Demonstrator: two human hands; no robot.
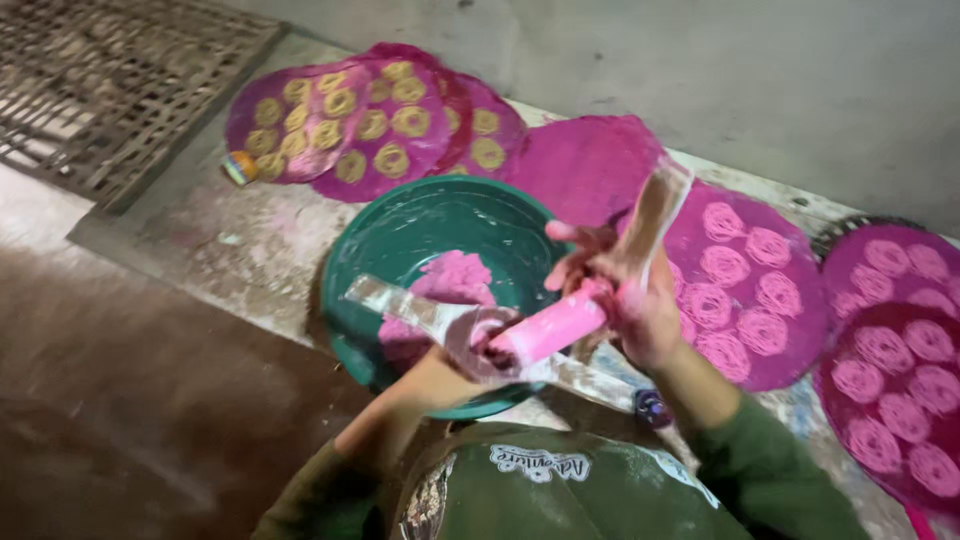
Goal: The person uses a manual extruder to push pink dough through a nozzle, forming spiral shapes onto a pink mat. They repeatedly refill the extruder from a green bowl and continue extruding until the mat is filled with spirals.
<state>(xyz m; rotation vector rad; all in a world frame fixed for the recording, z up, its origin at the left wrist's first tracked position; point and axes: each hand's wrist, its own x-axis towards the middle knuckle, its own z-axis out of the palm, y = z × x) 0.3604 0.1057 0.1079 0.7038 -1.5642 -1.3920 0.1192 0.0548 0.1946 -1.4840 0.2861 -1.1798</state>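
head view: the left hand (450,375) is wrapped around the barrel of a dough press (470,345), its wooden crossbar sticking out to both sides of the fist. the right hand (625,300) grips the plunger (555,328), a thick rod smeared pink, with its tip entering the barrel; a pale handle rises past the fingers. just beyond the left hand sits a green bowl (400,235) holding a lump of pink dough (450,285). beyond and to the right of the right hand lie round pink mats (745,280) covered with coiled pink spirals; further off, above the bowl, mats (340,120) carry yellow spirals. the dough looks soft and sticky (likely to smear and slip), so the press is probably best held by its crossbar and barrel.
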